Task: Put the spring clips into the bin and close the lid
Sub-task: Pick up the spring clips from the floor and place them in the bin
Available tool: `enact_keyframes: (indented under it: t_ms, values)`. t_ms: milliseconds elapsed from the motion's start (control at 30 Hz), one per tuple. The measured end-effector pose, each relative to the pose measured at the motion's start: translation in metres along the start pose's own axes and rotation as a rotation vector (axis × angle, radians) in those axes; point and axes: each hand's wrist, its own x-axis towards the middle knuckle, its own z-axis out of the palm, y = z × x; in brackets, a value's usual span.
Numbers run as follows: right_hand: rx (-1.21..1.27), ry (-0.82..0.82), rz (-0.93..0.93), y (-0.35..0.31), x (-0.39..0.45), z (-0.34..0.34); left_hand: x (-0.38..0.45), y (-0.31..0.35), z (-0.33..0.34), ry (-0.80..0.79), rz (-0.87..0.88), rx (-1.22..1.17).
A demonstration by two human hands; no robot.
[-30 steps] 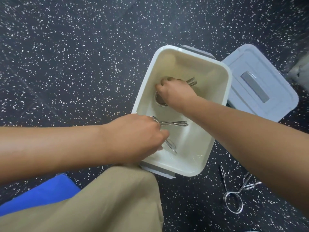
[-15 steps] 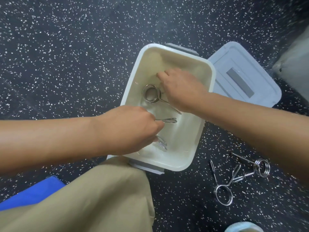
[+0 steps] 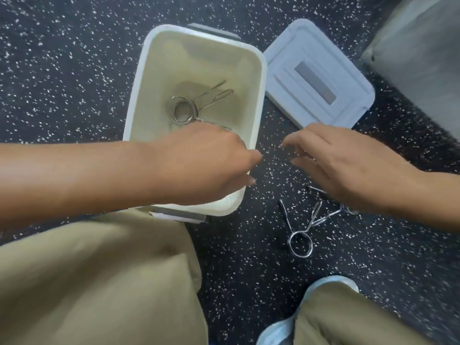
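A white rectangular bin [image 3: 260, 100] stands open on the black speckled floor. Inside it lie metal spring clips [image 3: 184, 110], their coils stacked and their handles pointing right. The pale blue-grey lid [image 3: 318, 78] lies flat on the floor just right of the bin. On the floor at the near right rests a spring clip [image 3: 300, 242], and a second clip [image 3: 323, 217] is partly hidden under my right wrist. My left hand [image 3: 206, 165] hovers over the bin's near right corner, fingers loosely curled, nothing visible in it. My right hand [image 3: 348, 165] is open above the floor, fingers spread.
My khaki trouser legs [image 3: 99, 282] fill the near side, the left knee touching the bin's near end. A pale blue shoe [image 3: 323, 285] sits at the bottom right. A grey block [image 3: 423, 58] stands at the far right corner.
My right hand has let go of a clip in the bin and pulled out to the right, over the floor. My left hand has slid right to the bin's near right rim.
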Motion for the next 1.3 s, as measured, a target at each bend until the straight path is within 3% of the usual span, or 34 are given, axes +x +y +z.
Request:
enact_keyframes:
  t_ms: [233,400,600,867,1033,1167,1300]
  values:
    - [0.016,-0.075,0.145,0.02,-0.073,0.008,0.036,0.039,0.002,0.002,0.083,0.013]
    - [0.118,-0.107,0.422,0.045,-0.12,0.021,0.054,0.074,0.017,-0.077,0.071,-0.164]
    - [0.24,-0.159,0.71,0.075,-0.155,0.052,0.071,0.111,0.064,-0.298,-0.246,-0.489]
    - [0.29,-0.181,0.704,0.084,-0.147,0.102,0.102,0.136,0.12,-0.62,-0.472,-0.771]
    - [0.375,-0.197,0.724,0.087,-0.145,0.129,0.105,0.149,0.152,-0.6,-0.735,-0.966]
    - [0.5,-0.239,0.739,0.087,-0.139,0.142,0.101,0.154,0.154,-0.667,-1.005,-1.483]
    - [0.621,-0.239,0.81,0.087,-0.137,0.149,0.105,0.162,0.157,-0.673,-1.091,-1.633]
